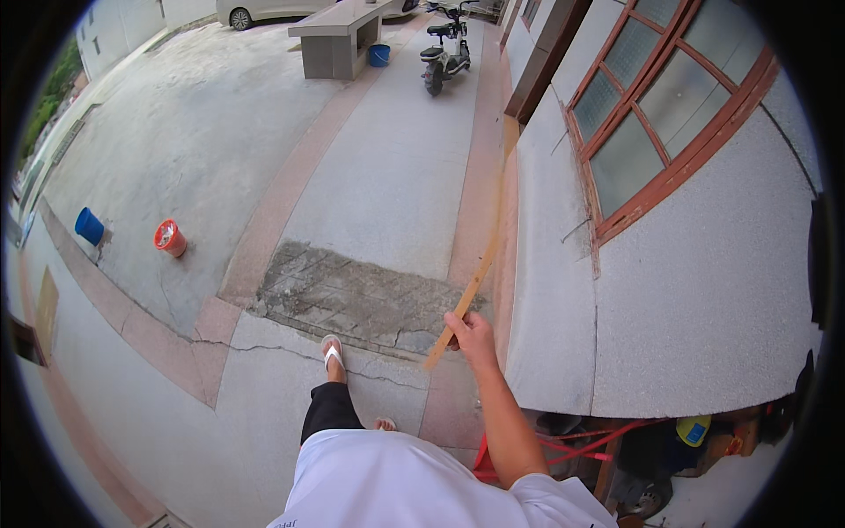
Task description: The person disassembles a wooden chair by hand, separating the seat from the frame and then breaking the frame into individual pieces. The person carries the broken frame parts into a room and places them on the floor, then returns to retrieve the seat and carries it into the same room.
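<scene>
My right hand (473, 339) is closed round a long, thin, flat yellow-brown strip (483, 268), near its close end. A short length sticks out past my fingers toward my feet. The rest runs away along the base of the wall, bending slightly, up to about the dark doorway. It looks like wood or bamboo, though I cannot tell which. Under the hand lies a rough grey cement patch (352, 286) set in the smoother paving. My left hand is outside the picture.
A wall with a red-framed window (664, 97) rises close on my right. A blue bucket (89, 226) and a red bucket (170, 238) stand at left. Ahead are an electric scooter (445, 53), a grey counter (330, 51) and another blue bucket (378, 55). Clutter with red poles (585, 442) lies lower right.
</scene>
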Demonstrator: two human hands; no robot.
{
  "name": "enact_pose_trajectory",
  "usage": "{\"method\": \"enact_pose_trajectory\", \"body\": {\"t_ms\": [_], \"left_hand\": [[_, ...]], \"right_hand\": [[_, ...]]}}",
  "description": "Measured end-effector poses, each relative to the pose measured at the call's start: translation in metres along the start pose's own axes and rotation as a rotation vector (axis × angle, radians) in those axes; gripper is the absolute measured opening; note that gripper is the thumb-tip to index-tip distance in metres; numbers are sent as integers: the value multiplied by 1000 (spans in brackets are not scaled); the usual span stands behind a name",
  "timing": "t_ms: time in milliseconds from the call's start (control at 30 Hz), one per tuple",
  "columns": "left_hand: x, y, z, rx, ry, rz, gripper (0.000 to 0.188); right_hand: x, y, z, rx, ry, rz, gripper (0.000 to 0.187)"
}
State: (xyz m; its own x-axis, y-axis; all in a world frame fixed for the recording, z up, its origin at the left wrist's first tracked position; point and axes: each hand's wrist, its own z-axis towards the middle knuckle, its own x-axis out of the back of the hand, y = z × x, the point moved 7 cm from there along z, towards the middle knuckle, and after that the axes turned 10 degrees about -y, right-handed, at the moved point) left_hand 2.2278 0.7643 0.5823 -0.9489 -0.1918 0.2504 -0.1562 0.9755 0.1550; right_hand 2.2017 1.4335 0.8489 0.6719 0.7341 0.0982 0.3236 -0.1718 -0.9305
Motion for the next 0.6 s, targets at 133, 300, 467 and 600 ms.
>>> {"method": "enact_pose_trajectory", "body": {"t_ms": [133, 300, 467, 600], "left_hand": [[110, 85, 50, 8, -5, 80, 38], [365, 245, 105, -172, 273, 267, 35], [638, 475, 112, -591, 614, 120, 36], [747, 625, 121, -757, 665, 0, 33]], "right_hand": [[-9, -25, 93, -4, 86, 63, 37], [-22, -65, 190, -57, 175, 205, 34], [-25, -117, 282, 45, 210, 194, 32], [-13, -135, 375, 62, 201, 193, 33]]}}
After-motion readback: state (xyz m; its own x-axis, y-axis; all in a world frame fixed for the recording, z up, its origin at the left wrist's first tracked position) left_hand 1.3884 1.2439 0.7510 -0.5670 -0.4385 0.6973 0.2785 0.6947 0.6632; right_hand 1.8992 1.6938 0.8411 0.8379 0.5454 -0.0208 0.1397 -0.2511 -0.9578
